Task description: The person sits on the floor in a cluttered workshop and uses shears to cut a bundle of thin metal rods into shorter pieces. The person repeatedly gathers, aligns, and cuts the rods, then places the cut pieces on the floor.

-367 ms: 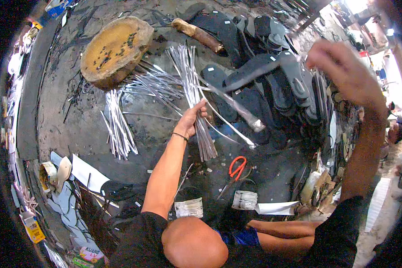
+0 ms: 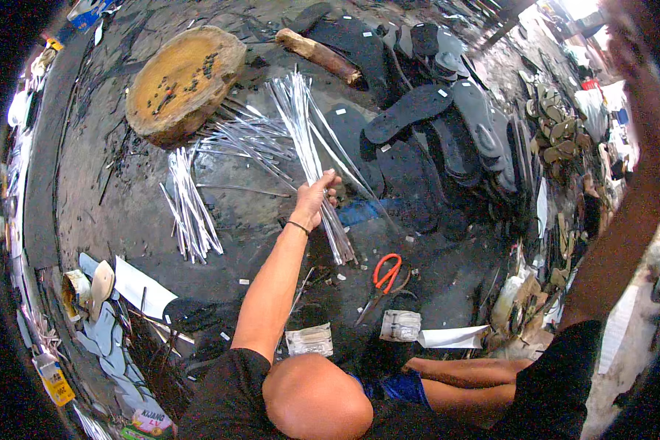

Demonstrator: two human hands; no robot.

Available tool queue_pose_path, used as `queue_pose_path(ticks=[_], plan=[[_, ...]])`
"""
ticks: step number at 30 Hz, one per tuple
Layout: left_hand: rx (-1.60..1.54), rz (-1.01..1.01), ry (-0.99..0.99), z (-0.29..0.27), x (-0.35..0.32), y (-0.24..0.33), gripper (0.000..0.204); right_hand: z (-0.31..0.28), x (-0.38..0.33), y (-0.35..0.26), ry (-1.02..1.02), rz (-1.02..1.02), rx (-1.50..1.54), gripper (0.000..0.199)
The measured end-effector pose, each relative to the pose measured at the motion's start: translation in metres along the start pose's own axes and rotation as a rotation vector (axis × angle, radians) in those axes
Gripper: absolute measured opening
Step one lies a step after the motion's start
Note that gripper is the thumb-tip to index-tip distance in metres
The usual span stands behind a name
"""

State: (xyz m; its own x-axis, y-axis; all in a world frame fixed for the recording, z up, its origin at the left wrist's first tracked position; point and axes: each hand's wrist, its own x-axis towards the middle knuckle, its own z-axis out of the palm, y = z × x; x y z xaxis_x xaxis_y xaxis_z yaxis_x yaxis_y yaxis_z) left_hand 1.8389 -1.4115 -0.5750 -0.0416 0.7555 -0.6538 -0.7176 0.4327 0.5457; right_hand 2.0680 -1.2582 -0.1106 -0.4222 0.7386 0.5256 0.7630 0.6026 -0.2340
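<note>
My left hand [image 2: 317, 199] is closed around the middle of a bundle of thin shiny silver strips [image 2: 301, 128], holding it slanted over the dark floor. A few strips splay away from the bundle to the right. Raised at the far upper right, my right hand [image 2: 631, 55] is dark and smeared, so its fingers cannot be made out. Left of the held bundle lie a loose heap of silver strips [image 2: 253, 143] and another sheaf of strips [image 2: 191, 205]. Scissors with orange handles [image 2: 386, 275] rest on the floor nearer to me.
A round wooden block [image 2: 143, 99] with small dark bits stands at the far left. Beside it lies a thick wooden stick [image 2: 319, 55]. Black shoe soles [image 2: 480, 121] are piled at the right. Two whitish packets [image 2: 401, 325] lie near my legs, with more soles [image 2: 561, 132] farther right.
My right arm has swung up and outward to the right. Strips splayed beside the bundle have shifted, while my left hand keeps its grip in nearly the same place.
</note>
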Motion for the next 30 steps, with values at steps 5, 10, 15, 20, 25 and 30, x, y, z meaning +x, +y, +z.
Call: queue_pose_path(ticks=[5, 10, 15, 20, 25, 30], plan=[[0.092, -0.019, 0.077, -0.003, 0.002, -0.003, 0.029, 0.188, -0.116, 0.013, -0.585, -0.053, -0.027, 0.025], [0.149, 0.083, 0.143, -0.002, 0.001, -0.009, 0.03, 0.318, -0.315, 0.02, -0.767, 0.467, 0.027, 0.051], [0.186, 0.03, 0.145, -0.001, -0.002, 0.001, 0.024, 0.327, -0.33, 0.005, -0.645, 0.252, 0.093, 0.023], [-0.099, -0.123, 0.074, -0.016, 0.001, 0.015, 0.021, 0.274, -0.256, 0.059, -0.161, 0.657, 0.181, 0.017], [-0.146, -0.167, -0.039, -0.017, 0.001, 0.018, 0.021, 0.165, -0.2, 0.081, -0.022, 1.12, 0.907, 0.031], [-0.221, -0.163, -0.186, 0.014, -0.014, 0.017, 0.035, 0.166, -0.183, 0.013, -0.443, 0.907, 0.9, 0.031]])
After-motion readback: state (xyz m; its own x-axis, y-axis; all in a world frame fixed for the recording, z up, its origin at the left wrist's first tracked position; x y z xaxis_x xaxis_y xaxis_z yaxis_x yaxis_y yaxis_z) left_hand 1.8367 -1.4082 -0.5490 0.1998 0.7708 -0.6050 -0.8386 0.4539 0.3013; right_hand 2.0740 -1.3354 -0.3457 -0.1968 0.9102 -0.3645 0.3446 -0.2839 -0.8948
